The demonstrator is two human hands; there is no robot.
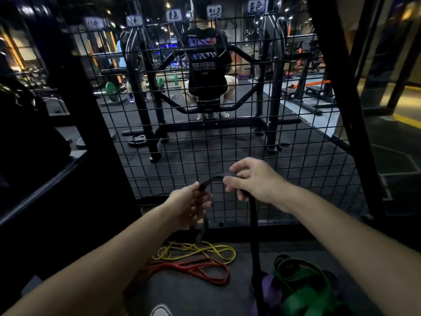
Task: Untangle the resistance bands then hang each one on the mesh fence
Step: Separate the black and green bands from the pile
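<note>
Both my hands hold a black resistance band (253,226) in front of the black mesh fence (296,137). My left hand (192,205) grips one side of its top loop. My right hand (252,181) pinches the other side, and the band hangs down from it to the floor. On the floor lie a yellow band (200,252), a red band (200,269), a green band (305,290) and a purple band (270,290). The black band's lower end runs into the purple and green pile.
White label cards (214,11) hang along the fence top. Behind the fence a person sits on a black gym machine (205,106). A thick black post (91,124) stands left, another post (346,99) right. My shoe tip (161,311) shows at the bottom.
</note>
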